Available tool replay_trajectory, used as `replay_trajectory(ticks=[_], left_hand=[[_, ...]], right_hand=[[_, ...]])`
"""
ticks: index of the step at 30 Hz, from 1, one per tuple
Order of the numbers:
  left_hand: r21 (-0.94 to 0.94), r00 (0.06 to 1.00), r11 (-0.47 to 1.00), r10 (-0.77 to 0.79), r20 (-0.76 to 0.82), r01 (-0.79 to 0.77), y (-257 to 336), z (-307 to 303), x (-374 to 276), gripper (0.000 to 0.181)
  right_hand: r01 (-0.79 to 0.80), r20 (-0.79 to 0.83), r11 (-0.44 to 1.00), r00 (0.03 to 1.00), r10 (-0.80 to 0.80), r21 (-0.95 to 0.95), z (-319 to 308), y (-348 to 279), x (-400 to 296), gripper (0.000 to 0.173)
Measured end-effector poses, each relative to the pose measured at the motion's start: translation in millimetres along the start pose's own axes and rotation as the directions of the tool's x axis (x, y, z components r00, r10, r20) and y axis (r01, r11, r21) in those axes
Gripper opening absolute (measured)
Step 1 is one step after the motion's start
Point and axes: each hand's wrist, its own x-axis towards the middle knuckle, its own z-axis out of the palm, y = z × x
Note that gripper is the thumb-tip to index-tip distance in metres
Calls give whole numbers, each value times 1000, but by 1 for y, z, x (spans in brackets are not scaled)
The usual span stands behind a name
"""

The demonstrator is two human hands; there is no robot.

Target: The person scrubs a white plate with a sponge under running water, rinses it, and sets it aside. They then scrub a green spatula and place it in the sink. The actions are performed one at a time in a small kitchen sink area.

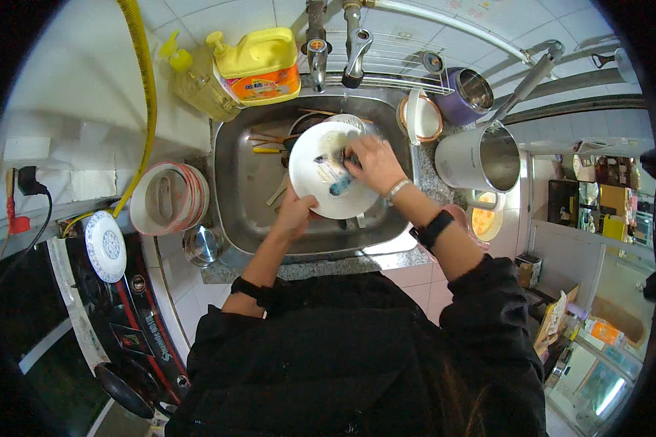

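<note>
My left hand (296, 212) grips the lower left rim of a white plate (311, 191), thumb on top. The plate is tilted above the stainless steel sink (240, 202) and bears blue and dark markings. My right hand (373, 161), partly blurred, bends its fingers against the plate's right side. Something dark shows under those fingertips; whether it is a scrubber or part of the markings I cannot tell. Below the plate, partly hidden, lie chopsticks (273, 136), a yellow-handled utensil (266, 150) and a white strainer-like piece (347, 119).
Stacked bowls (161, 199) and a glass bowl (201, 246) stand left of the sink. A yellow detergent jug (262, 60) sits behind, beside two faucets (318, 63). To the right are a lidded-looking white container (423, 117), a purple pot (462, 101) and a large pitcher (464, 155).
</note>
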Motion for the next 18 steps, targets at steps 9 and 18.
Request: replay_trajectory(ticks=[9,18], left_hand=[[-90,994,995,49,101,-40,-2,-6,9,95],[-192,964,981,72,258,-22,-1,15,-1,68]], right_hand=[[-14,291,992,956,-22,122,10,-22,-14,17],[129,-156,939,984,-82,318,43,-33,16,18]])
